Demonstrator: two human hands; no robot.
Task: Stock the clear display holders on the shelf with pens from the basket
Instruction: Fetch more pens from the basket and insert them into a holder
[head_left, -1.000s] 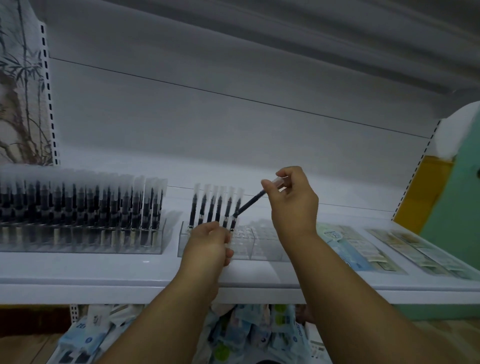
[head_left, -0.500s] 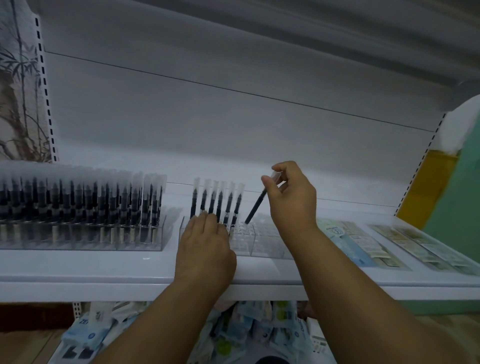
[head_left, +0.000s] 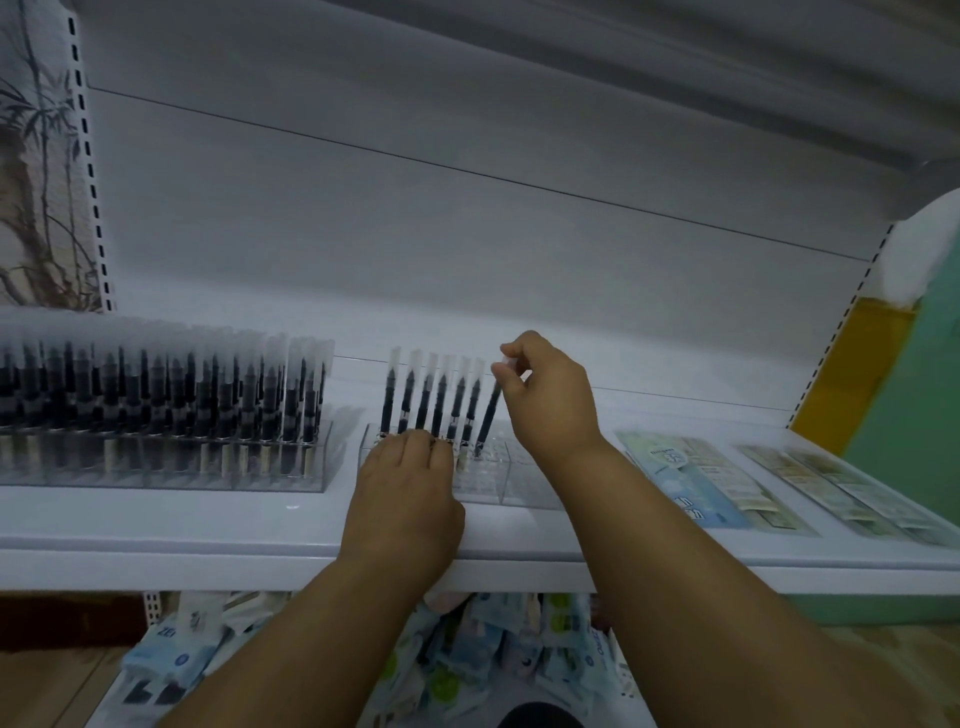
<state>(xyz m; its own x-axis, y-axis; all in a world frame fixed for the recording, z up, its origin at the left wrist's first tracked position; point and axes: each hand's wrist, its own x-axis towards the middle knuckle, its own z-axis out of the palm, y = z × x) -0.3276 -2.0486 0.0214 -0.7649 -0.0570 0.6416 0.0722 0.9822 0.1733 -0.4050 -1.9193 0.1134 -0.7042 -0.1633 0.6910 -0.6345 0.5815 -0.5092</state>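
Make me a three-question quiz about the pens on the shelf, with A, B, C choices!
1. Where is the full pen holder?
A. left of the second clear holder
B. right of it
C. on the floor

2. What colour are the pen caps?
A. red
B. frosted clear
C. green

3. What is the right hand doing?
A. hanging idle
B. lying flat on the shelf
C. pinching the cap of a tilted pen

Answers: 1 A, the packed holder sits left. 2 B, the caps look pale and see-through. 3 C, fingertips grip the cap, pen tip at the holder.
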